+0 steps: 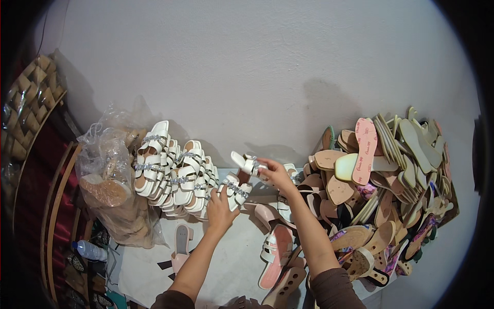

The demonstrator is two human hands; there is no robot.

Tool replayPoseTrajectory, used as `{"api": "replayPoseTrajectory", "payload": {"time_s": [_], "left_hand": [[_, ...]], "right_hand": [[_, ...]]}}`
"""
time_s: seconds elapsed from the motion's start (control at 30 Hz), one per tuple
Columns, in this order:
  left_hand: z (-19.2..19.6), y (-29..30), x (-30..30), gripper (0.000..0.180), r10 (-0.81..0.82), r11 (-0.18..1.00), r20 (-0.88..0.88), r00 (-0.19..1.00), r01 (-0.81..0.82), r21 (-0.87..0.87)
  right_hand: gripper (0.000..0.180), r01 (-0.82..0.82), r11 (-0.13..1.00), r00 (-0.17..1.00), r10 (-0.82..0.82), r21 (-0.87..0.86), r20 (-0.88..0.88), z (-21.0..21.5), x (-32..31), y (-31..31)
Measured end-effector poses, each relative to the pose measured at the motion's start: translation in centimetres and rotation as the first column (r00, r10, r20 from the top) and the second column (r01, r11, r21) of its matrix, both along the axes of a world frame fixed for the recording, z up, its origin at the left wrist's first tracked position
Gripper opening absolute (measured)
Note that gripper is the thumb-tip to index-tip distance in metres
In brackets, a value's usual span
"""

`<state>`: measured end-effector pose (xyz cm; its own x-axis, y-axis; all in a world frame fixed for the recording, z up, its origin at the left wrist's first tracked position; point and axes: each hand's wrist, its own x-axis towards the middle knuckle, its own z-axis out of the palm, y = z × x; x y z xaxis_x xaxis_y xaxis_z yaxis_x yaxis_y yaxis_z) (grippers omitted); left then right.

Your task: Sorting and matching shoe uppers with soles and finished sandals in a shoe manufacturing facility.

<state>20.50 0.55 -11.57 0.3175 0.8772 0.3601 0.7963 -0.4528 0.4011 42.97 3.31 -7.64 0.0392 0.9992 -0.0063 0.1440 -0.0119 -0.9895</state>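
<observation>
In the head view, the right hand (278, 174) was raised above the pale work surface (231, 268), its fingers closed around a white strapped sandal with a sparkly band (247, 165). That sandal jutted up and to the left out of the grip, its long axis slanting from the palm toward the back wall, the heel end apparently lower and nearest the wrist.

The left hand (221, 208) lay just below and to the left, fingers spread and resting on a second white strapped sandal with glittery trim (235, 189); whether it pinched that sandal or merely pressed on it could not be told. This one sat at the right end of a leaning row of matching white sandals (172, 172), touching its neighbour, its long axis running up and away like theirs. So the held sandal hung just above and right of the row's open end, and the left hand was the nearer to that row.

A crinkled clear plastic bag of soles (105, 175) stood left of the row; a heap of tan and pink flat insoles (381, 175) filled the right.
</observation>
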Motion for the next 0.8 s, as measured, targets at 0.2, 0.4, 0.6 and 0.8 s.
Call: {"api": "replayPoseTrajectory", "payload": {"time_s": [0.2,0.4,0.6,0.8], "left_hand": [[1.4,-6.4,-2.3,0.081,0.072,0.997,0.085,0.994,-0.075,0.031],[-1.4,-14.5,-5.5,0.081,0.175,0.983,0.135,0.975,-0.166,-0.080],[-6.4,-21.6,-9.0,0.084,0.206,0.972,-0.037,0.978,-0.209,-0.104],[-7.8,-24.9,-10.8,0.069,0.207,0.930,-0.016,0.978,-0.202,-0.307]], "right_hand": [[0.040,0.069,0.986,0.821,0.030,0.152,-0.569,4.3,-1.4,-4.1],[0.042,-0.067,0.995,0.914,0.089,0.070,-0.397,2.8,-7.2,-10.5],[0.031,-0.365,0.931,0.930,0.366,0.020,-0.046,-2.7,-12.3,-17.9],[0.034,-0.402,0.914,0.905,0.404,-0.044,0.134,-7.6,-13.9,-22.8]]}}
